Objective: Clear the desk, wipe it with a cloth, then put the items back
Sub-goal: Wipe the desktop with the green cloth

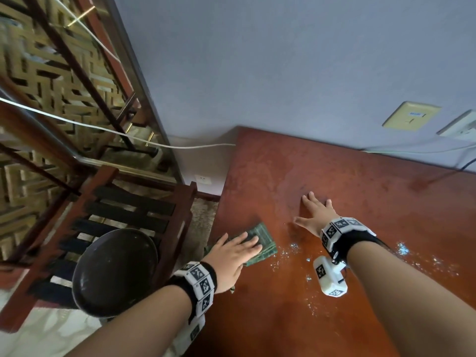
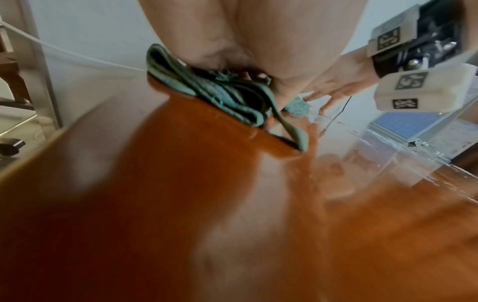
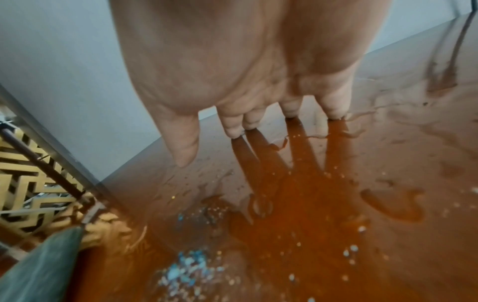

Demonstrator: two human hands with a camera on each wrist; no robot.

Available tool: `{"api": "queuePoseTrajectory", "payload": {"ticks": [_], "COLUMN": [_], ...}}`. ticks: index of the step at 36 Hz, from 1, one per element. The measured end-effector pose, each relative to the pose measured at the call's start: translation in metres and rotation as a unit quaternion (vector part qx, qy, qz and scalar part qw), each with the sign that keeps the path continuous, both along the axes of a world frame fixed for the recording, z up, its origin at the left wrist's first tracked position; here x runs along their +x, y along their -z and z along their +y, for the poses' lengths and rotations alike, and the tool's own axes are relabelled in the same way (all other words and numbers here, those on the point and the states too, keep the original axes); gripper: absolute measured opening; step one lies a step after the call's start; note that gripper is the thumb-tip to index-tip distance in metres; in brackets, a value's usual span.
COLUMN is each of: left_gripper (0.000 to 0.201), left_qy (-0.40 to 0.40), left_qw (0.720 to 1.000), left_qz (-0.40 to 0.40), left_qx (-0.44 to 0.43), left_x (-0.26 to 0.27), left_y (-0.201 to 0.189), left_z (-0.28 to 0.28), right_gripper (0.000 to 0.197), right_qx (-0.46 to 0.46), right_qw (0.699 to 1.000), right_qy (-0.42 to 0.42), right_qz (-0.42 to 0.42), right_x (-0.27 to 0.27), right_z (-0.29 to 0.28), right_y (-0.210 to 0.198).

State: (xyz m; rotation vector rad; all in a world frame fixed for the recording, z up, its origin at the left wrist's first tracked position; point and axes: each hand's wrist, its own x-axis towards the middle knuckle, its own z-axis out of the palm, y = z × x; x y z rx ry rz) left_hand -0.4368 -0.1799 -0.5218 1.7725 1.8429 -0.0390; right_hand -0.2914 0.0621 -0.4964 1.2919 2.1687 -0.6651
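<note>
A folded green cloth (image 1: 261, 239) lies at the left edge of the reddish-brown desk (image 1: 360, 191), and my left hand (image 1: 231, 255) presses flat on it with straight fingers. In the left wrist view the cloth (image 2: 207, 92) bunches under the palm. My right hand (image 1: 313, 213) rests flat on the bare wet desk further in, fingers spread, holding nothing. Its fingertips (image 3: 235, 130) touch the wet surface (image 3: 297, 204) in the right wrist view. Water streaks and droplets (image 1: 288, 251) shine between the two hands.
A dark round stool seat (image 1: 114, 270) and a wooden slatted rack (image 1: 123, 222) stand left of the desk. A white cable (image 1: 195, 146) runs to the desk's back corner. Wall plates (image 1: 412, 115) and cords sit at the back right, by the wall (image 1: 283, 60).
</note>
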Motion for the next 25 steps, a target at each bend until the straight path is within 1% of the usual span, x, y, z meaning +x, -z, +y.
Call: {"api": "queuePoseTrajectory", "payload": {"ticks": [5,9,11,15,17,21,25], "left_gripper": [0.063,0.062,0.062,0.075,0.076,0.073,0.063], "left_qy": [-0.019,-0.038,-0.053,-0.147,-0.193,-0.248,-0.265], "left_qw": [1.000,0.999,0.998,0.988,0.981,0.968,0.964], "left_qz": [-0.001,0.032,0.043,0.029,0.020,0.023,0.030], "left_qx": [-0.001,0.009,-0.001,-0.020,-0.020,-0.016,-0.008], "left_x": [0.016,0.025,0.027,0.025,0.023,0.025,0.036], "left_y": [-0.002,-0.002,-0.003,-0.003,-0.002,-0.003,-0.002], "left_z": [-0.028,-0.030,-0.025,-0.014,-0.012,-0.012,-0.010], "right_gripper": [0.080,0.078,0.079,0.078,0.078,0.080,0.082], "right_qx": [-0.018,-0.013,-0.007,-0.009,-0.009,-0.015,-0.023], "right_qw": [1.000,1.000,1.000,1.000,1.000,1.000,0.999], "right_qy": [0.002,-0.001,-0.001,0.006,0.007,0.009,0.009], "right_qz": [0.005,0.009,0.009,0.015,0.018,0.020,0.022], "right_x": [0.000,0.002,0.002,0.003,0.004,0.004,0.005], "right_z": [-0.013,-0.020,-0.021,-0.022,-0.022,-0.020,-0.018], "right_y": [-0.003,-0.002,-0.002,-0.001,-0.001,0.000,0.001]}}
